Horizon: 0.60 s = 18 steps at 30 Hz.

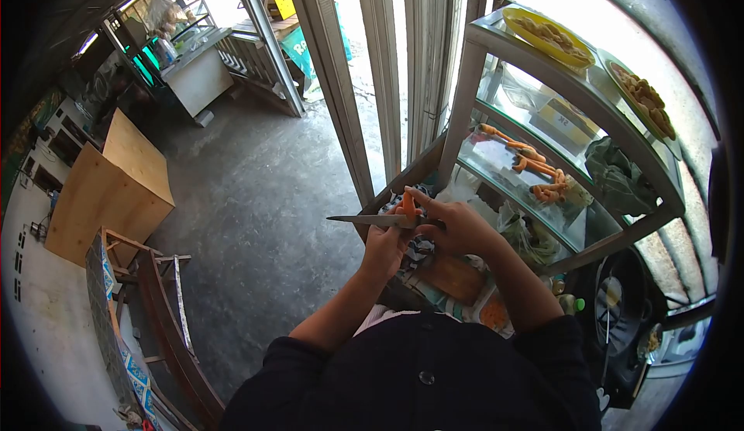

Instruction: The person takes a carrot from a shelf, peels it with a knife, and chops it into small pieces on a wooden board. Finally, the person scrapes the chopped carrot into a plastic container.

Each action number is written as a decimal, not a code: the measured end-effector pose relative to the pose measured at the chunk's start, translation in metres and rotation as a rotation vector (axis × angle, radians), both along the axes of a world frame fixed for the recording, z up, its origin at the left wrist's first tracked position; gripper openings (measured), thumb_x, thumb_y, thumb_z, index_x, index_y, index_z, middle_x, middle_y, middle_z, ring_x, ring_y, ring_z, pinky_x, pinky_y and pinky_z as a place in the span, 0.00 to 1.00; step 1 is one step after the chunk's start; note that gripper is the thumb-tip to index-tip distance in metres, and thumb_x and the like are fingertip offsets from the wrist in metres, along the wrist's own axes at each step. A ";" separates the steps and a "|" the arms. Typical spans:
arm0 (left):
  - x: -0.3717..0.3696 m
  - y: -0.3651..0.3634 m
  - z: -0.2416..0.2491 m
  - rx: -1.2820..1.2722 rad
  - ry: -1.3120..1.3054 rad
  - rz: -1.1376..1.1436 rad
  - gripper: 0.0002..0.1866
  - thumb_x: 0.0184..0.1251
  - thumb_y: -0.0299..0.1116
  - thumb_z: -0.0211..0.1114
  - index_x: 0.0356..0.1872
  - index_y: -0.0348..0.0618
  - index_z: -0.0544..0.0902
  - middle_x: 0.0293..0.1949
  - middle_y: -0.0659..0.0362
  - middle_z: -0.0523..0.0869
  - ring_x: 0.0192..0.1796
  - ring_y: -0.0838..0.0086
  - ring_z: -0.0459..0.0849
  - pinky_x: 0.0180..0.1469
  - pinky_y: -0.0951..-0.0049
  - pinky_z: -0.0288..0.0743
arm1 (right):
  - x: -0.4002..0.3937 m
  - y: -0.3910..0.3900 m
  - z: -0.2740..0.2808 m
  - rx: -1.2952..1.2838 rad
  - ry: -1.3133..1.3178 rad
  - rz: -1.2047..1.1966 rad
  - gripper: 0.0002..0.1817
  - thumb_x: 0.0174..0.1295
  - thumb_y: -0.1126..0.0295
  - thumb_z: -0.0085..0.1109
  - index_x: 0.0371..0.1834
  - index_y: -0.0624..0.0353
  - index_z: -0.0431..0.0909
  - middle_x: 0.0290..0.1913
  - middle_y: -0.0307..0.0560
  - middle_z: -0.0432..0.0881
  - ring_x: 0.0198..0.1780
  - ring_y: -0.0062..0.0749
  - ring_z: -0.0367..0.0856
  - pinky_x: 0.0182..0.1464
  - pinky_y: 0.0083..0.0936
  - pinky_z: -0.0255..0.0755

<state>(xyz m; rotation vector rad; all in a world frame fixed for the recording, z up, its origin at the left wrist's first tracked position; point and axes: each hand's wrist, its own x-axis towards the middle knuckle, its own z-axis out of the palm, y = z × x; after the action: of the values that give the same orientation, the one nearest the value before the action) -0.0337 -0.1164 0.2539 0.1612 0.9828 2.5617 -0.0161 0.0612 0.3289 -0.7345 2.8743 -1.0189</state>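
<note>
A knife [364, 219] points left across the front of my body, its blade against an orange carrot piece [409, 205]. My left hand [384, 246] is closed round the lower part of the carrot, just below the blade. My right hand [457, 225] is closed on the knife's handle side, with a finger stretched to the carrot's upper end; the handle is mostly hidden by the fingers. Below the hands lie a brown wooden board [447, 277] and a container of orange shreds [494, 312].
A glass cabinet [570, 82] stands at the right, with a yellow plate [547, 39] of food on top and carrots [535, 160] on a shelf. A dark wok [620, 307] sits at lower right. Left are a bench [167, 330] and plywood box [116, 191].
</note>
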 end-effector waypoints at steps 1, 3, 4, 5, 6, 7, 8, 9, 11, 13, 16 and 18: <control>-0.001 0.000 -0.002 -0.030 0.000 0.001 0.18 0.77 0.35 0.53 0.60 0.32 0.73 0.49 0.50 0.82 0.49 0.70 0.85 0.52 0.70 0.84 | 0.000 0.001 -0.003 -0.007 0.020 0.005 0.42 0.63 0.57 0.62 0.78 0.42 0.50 0.25 0.51 0.81 0.27 0.51 0.82 0.32 0.40 0.71; -0.002 0.000 -0.006 -0.060 0.001 0.003 0.18 0.77 0.34 0.53 0.60 0.32 0.73 0.49 0.50 0.82 0.49 0.70 0.85 0.52 0.70 0.84 | -0.001 0.002 -0.005 -0.014 0.041 0.012 0.41 0.64 0.57 0.62 0.78 0.42 0.51 0.24 0.52 0.80 0.26 0.51 0.82 0.32 0.40 0.71; -0.002 0.000 -0.008 -0.074 0.010 0.012 0.19 0.77 0.34 0.54 0.60 0.31 0.73 0.49 0.50 0.82 0.48 0.69 0.85 0.52 0.70 0.84 | -0.001 0.003 -0.006 0.006 0.023 0.009 0.41 0.64 0.56 0.61 0.78 0.42 0.51 0.23 0.52 0.80 0.26 0.51 0.82 0.32 0.40 0.71; -0.002 0.001 -0.010 -0.089 0.019 0.020 0.19 0.77 0.34 0.54 0.60 0.31 0.73 0.49 0.49 0.82 0.48 0.69 0.85 0.52 0.70 0.84 | -0.001 0.004 -0.006 0.026 0.004 0.005 0.40 0.64 0.55 0.61 0.78 0.43 0.51 0.22 0.52 0.80 0.26 0.51 0.82 0.32 0.41 0.71; -0.001 0.001 -0.010 -0.089 0.020 0.019 0.19 0.77 0.34 0.54 0.60 0.31 0.73 0.49 0.49 0.82 0.48 0.69 0.85 0.52 0.70 0.84 | 0.000 0.004 -0.006 0.027 0.004 0.004 0.40 0.64 0.55 0.61 0.78 0.43 0.51 0.22 0.52 0.80 0.26 0.51 0.82 0.32 0.41 0.71; 0.000 0.001 -0.009 -0.106 0.005 0.021 0.19 0.77 0.34 0.54 0.60 0.30 0.73 0.49 0.49 0.82 0.47 0.69 0.85 0.51 0.70 0.85 | 0.001 0.005 -0.005 0.035 0.010 0.001 0.41 0.64 0.55 0.61 0.78 0.43 0.51 0.22 0.53 0.79 0.26 0.51 0.82 0.32 0.41 0.71; 0.000 0.002 -0.008 -0.122 -0.010 0.024 0.18 0.76 0.33 0.55 0.60 0.30 0.72 0.49 0.49 0.82 0.46 0.70 0.86 0.50 0.71 0.85 | 0.001 0.005 -0.003 0.043 0.016 -0.001 0.41 0.64 0.54 0.60 0.78 0.43 0.51 0.21 0.53 0.79 0.26 0.52 0.82 0.32 0.41 0.71; 0.001 0.002 -0.006 -0.122 -0.009 0.023 0.18 0.76 0.33 0.55 0.60 0.30 0.72 0.49 0.49 0.82 0.46 0.70 0.86 0.50 0.71 0.85 | 0.001 0.005 -0.002 0.043 0.017 -0.002 0.41 0.64 0.54 0.60 0.78 0.43 0.51 0.21 0.53 0.79 0.26 0.52 0.82 0.32 0.41 0.71; 0.001 0.001 -0.001 -0.142 -0.026 0.018 0.18 0.76 0.31 0.55 0.60 0.30 0.72 0.48 0.50 0.83 0.45 0.70 0.86 0.48 0.72 0.85 | 0.002 0.006 -0.001 0.070 -0.009 -0.020 0.41 0.64 0.53 0.60 0.78 0.44 0.52 0.21 0.54 0.79 0.26 0.52 0.82 0.32 0.41 0.71; -0.001 -0.001 -0.003 -0.160 -0.028 0.006 0.18 0.76 0.30 0.55 0.60 0.30 0.72 0.48 0.50 0.83 0.45 0.70 0.86 0.48 0.72 0.85 | 0.002 0.007 -0.001 0.068 -0.007 -0.015 0.40 0.64 0.53 0.60 0.78 0.44 0.52 0.21 0.54 0.79 0.26 0.52 0.82 0.32 0.42 0.71; -0.002 0.000 -0.004 -0.177 -0.028 -0.008 0.17 0.76 0.28 0.55 0.60 0.31 0.73 0.48 0.51 0.83 0.45 0.70 0.86 0.48 0.72 0.85 | 0.002 0.009 -0.002 0.085 0.001 -0.006 0.39 0.65 0.54 0.60 0.78 0.44 0.53 0.22 0.55 0.79 0.27 0.53 0.82 0.32 0.42 0.71; -0.002 0.001 -0.007 -0.175 -0.023 -0.011 0.17 0.76 0.28 0.54 0.60 0.31 0.73 0.48 0.52 0.83 0.45 0.71 0.86 0.48 0.72 0.84 | 0.001 0.009 -0.005 0.104 0.011 -0.004 0.39 0.65 0.54 0.59 0.77 0.45 0.54 0.22 0.55 0.79 0.27 0.53 0.82 0.32 0.42 0.71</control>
<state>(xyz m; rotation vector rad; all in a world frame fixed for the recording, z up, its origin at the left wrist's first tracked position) -0.0355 -0.1156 0.2469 0.0881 1.1865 2.4473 -0.0151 0.0701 0.3235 -0.7307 2.9130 -0.8598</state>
